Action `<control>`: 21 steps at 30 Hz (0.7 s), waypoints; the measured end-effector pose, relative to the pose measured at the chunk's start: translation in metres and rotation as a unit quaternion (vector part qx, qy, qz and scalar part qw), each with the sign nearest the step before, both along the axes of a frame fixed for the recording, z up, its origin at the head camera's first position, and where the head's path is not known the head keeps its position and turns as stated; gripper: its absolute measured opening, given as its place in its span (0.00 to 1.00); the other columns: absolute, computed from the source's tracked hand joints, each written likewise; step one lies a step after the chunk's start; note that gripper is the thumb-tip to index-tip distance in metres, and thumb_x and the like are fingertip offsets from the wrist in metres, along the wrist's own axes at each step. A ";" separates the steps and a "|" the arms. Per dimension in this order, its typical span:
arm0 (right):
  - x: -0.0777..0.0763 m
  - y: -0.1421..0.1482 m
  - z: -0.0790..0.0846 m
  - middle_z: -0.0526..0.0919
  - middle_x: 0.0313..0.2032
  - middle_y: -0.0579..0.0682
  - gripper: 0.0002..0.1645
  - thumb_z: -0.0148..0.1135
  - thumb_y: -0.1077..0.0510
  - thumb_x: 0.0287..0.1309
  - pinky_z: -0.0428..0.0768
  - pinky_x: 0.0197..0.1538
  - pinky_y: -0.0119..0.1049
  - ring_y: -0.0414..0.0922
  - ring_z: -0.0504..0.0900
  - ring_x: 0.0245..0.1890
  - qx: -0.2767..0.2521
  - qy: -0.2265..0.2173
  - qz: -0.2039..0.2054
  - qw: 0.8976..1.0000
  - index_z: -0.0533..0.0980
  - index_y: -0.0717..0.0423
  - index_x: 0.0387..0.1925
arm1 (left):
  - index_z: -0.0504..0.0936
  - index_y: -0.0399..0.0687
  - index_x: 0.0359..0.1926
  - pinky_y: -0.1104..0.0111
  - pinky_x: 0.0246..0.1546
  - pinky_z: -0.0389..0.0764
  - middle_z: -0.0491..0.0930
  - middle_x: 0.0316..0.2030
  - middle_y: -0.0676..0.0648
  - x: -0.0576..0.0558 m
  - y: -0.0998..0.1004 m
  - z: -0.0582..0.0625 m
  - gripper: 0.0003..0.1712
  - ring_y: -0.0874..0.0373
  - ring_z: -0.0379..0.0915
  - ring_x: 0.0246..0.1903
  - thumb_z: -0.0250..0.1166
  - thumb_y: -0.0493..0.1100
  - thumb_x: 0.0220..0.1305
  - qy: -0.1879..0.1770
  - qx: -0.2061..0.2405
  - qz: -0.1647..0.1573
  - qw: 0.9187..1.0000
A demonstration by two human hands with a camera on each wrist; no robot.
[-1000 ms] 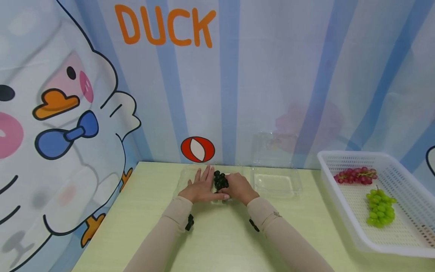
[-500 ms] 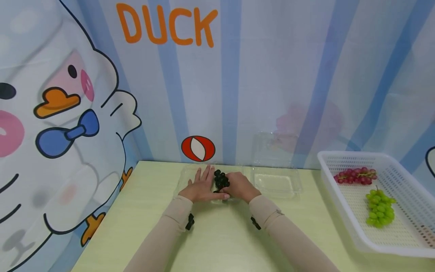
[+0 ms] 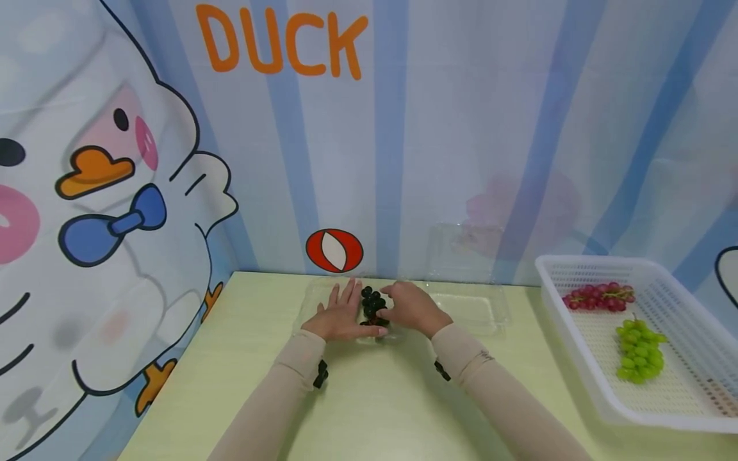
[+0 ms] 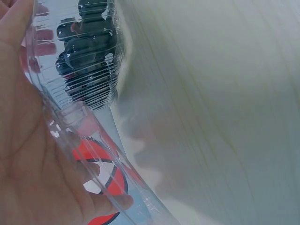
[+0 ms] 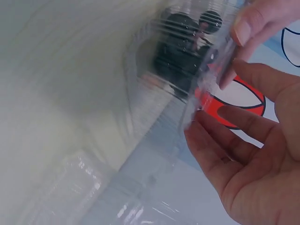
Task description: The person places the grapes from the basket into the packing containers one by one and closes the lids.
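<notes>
A bunch of dark grapes lies in a clear plastic clamshell box, whose lid appears folded open to the left. My left hand lies along the box's left side, fingers extended and thumb stretched across its near edge. In the left wrist view, that palm faces the clear plastic. At the right side of the grapes is my right hand. Its bent fingers are spread from the thumb in the right wrist view, with fingertips close to the box edge; whether they touch is unclear.
A second clear clamshell stands open to the right, its lid upright against the curtain. Farther right, a white perforated basket holds red grapes and green grapes. The printed curtain backs the table.
My right hand has loosened from the dark grapes and shifted slightly up and right, its fingers now more spread. The left hand stays nearly in place.
</notes>
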State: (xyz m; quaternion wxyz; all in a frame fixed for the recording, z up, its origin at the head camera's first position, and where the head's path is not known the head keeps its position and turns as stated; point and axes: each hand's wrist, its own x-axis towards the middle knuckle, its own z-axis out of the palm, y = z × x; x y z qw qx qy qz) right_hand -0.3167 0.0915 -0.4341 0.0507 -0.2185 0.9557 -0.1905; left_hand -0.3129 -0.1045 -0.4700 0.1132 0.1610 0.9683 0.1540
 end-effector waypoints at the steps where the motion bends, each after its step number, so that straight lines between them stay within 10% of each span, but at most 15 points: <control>1: 0.001 0.001 0.002 0.82 0.59 0.58 0.34 0.71 0.49 0.63 0.80 0.60 0.49 0.53 0.82 0.56 0.003 0.001 0.003 1.000 0.76 0.62 0.65 | 0.34 0.53 0.83 0.27 0.67 0.49 0.30 0.82 0.49 0.000 0.000 0.000 0.74 0.37 0.26 0.79 0.56 0.87 0.50 0.001 -0.001 0.000 1.000; 21: 0.017 0.043 0.040 0.74 0.67 0.58 0.45 0.70 0.34 0.57 0.75 0.62 0.61 0.62 0.71 0.68 0.085 0.040 0.009 0.996 0.72 0.49 0.71 | 0.34 0.52 0.83 0.27 0.67 0.48 0.31 0.82 0.48 -0.004 0.000 -0.005 0.75 0.36 0.26 0.79 0.56 0.88 0.49 0.001 -0.004 0.005 1.000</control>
